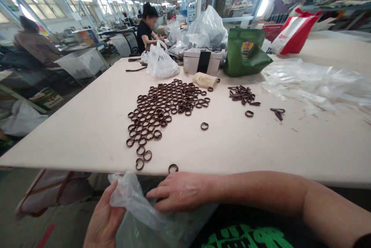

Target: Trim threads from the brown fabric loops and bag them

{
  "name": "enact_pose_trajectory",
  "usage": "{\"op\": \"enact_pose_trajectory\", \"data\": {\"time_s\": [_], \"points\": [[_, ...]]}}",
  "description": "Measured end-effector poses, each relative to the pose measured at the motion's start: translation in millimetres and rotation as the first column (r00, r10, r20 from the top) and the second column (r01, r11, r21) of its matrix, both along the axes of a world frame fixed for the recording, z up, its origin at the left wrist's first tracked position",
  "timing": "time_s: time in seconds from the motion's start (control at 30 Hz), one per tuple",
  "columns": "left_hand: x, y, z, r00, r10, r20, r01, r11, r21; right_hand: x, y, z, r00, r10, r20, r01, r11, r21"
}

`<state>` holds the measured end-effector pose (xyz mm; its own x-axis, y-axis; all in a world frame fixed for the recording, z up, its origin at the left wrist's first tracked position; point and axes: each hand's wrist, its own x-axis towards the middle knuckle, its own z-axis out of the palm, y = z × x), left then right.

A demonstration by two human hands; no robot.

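My left hand is closed on the rim of a clear plastic bag, which hangs in front of the table's near edge. At the mouth of the bag is my right hand, its fingers stretched to the left and apart, their tips partly hidden. A single dark brown ring rests on the table edge just beyond my right hand. Farther back spreads a large cluster of dark brown rings, small looped strips standing on edge. Another lone ring sits to the right of the cluster.
The pale table carries a pile of flattened loops at the right. Behind stand a white bag, a box with a phone, a green bag and plastic sheets. A person sits beyond.
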<state>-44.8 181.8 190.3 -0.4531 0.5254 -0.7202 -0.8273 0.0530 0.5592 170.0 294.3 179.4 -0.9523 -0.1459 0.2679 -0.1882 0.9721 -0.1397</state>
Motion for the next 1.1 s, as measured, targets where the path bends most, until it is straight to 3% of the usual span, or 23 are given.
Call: {"op": "enact_pose_trajectory", "data": {"time_s": [0.1, 0.13, 0.23, 0.3, 0.33, 0.43, 0.57, 0.7, 0.8, 0.9, 1.1], "points": [[-3, -2, -3.0, 0.999, 0.008, -0.04, -0.009, 1.0, -0.006, 29, 44, 8.9, 0.964, -0.232, -0.126, 0.219, 0.97, -0.11], [-4, -2, -3.3, 0.999, 0.015, -0.051, -0.015, 1.0, -0.002, 40, 63, 9.1, 0.909, -0.386, -0.157, 0.357, 0.916, -0.181], [-3, -2, -2.5, 0.998, 0.038, -0.059, -0.037, 0.999, 0.005, 70, 117, -0.5, 0.627, -0.767, -0.138, 0.686, 0.627, -0.37], [-2, -2, -1.3, 0.997, 0.041, -0.061, -0.041, 0.999, 0.009, 82, 138, -12.5, 0.522, -0.851, -0.055, 0.77, 0.498, -0.4], [-2, -2, -0.9, 0.997, 0.04, -0.06, -0.039, 0.999, 0.013, 84, 142, -18.4, 0.519, -0.855, -0.019, 0.782, 0.483, -0.394], [-3, -3, -2.1, 0.999, 0.031, -0.023, -0.03, 0.999, 0.032, 76, 132, -29.4, 0.623, -0.782, 0.033, 0.732, 0.567, -0.379], [-9, -5, -10.8, 1.0, 0.016, 0.014, -0.017, 0.997, 0.069, 48, 88, -26.6, 0.779, -0.625, 0.054, 0.584, 0.691, -0.426], [-13, -5, -17.8, 1.0, 0.009, -0.014, -0.008, 0.996, 0.088, 23, 43, -18.8, 0.888, -0.454, 0.067, 0.427, 0.763, -0.485], [-10, -4, -14.9, 1.0, 0.018, -0.01, -0.017, 0.998, 0.066, 9, 23, -12.3, 0.959, -0.28, 0.038, 0.256, 0.808, -0.53], [-7, -1, -9.1, 1.0, 0.024, 0.003, -0.024, 0.998, 0.058, -7, 23, -4.1, 0.971, -0.236, -0.025, 0.184, 0.817, -0.547], [-6, -1, -6.5, 0.999, 0.033, 0.0, -0.033, 0.997, 0.068, -49, 51, -8.3, 0.932, -0.342, -0.122, 0.245, 0.841, -0.483]]}}
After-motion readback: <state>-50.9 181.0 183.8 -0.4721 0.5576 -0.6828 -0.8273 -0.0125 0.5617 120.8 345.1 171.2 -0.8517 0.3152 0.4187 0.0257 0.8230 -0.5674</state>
